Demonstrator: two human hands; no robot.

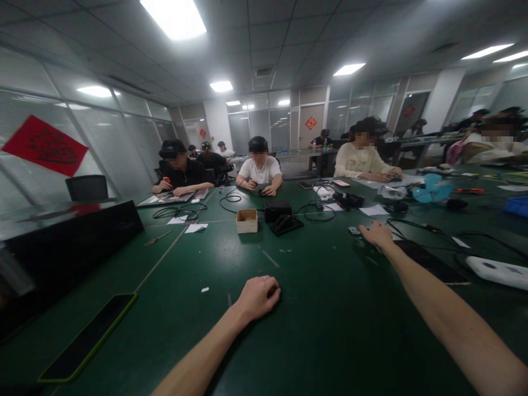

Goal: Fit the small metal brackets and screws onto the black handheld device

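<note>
You are in an open-plan office turned into an electronics workroom: a long dark green matted table [330, 330] fills the lower frame, with tangled black cables [313, 212], a small brown cardboard box [246, 220] and a black boxy device [277, 209] at its centre. Across mid-frame, seated people in dark headgear [259, 168] work along it. Frosted glass partition walls [124, 137] stand at left, and white ceiling light panels [175, 16] run along the top.

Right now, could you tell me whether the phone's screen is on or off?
Off: the phone lies face up, its screen dark.
</note>
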